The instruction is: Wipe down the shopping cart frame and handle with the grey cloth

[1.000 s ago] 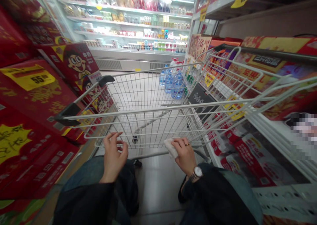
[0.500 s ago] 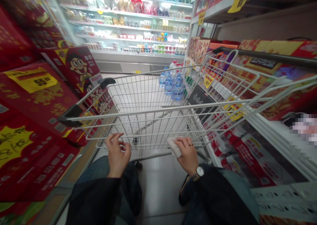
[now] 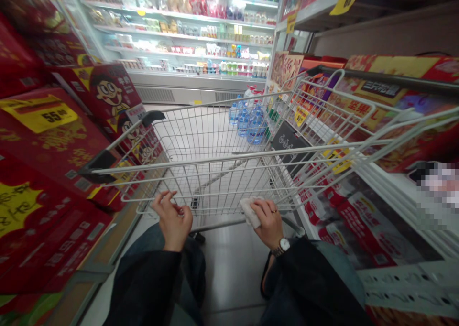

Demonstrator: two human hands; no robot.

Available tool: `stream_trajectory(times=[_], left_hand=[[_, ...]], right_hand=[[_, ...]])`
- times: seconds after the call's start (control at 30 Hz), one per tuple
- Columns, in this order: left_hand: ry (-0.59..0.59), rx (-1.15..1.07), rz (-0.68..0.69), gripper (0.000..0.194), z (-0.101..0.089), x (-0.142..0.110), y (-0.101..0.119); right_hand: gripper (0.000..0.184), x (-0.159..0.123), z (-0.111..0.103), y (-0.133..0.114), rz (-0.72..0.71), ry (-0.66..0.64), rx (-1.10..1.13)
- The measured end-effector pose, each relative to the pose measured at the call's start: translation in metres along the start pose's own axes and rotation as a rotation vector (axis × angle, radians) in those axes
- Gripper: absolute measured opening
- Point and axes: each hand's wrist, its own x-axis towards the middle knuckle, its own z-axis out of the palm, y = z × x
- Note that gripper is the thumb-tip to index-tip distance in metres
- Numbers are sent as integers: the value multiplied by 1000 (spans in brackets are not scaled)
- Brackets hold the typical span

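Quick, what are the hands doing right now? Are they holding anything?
Left hand: partly open, holding nothing.
Right hand: closed, holding a white tissue.

Wire shopping cart [image 3: 215, 159]: from the left hand [image 3: 172, 221] and the right hand [image 3: 268, 223], with its white cloth [image 3: 250, 212], passage runs over the top rail into the basket; wire mesh bars any route through the walls. Left of the cart, stacked red cartons [image 3: 46, 139] stand near (a narrow floor strip between). Right of it, a chest freezer's white rim [image 3: 390, 192] sits close. Beyond its front end stand bottled water jugs [image 3: 256, 125].
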Motion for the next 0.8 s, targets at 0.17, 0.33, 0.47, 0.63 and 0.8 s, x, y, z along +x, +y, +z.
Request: stream_trajectory(times=[0.17, 0.33, 0.47, 0.63, 0.8], left_hand=[[0, 23, -2, 54, 2, 0, 0], [14, 35, 9, 53, 2, 1, 0], [14, 42, 11, 54, 2, 1, -2], [13, 48, 8, 58, 2, 0, -1], [79, 9, 48, 76, 7, -4, 2]], right_hand=[[41, -2, 2, 4, -12, 121, -4], [40, -5, 5, 4, -1, 18, 26], [42, -4, -6, 11, 5, 119, 44], [39, -3, -11, 14, 7, 32, 51], [40, -5, -11, 15, -5, 32, 50]])
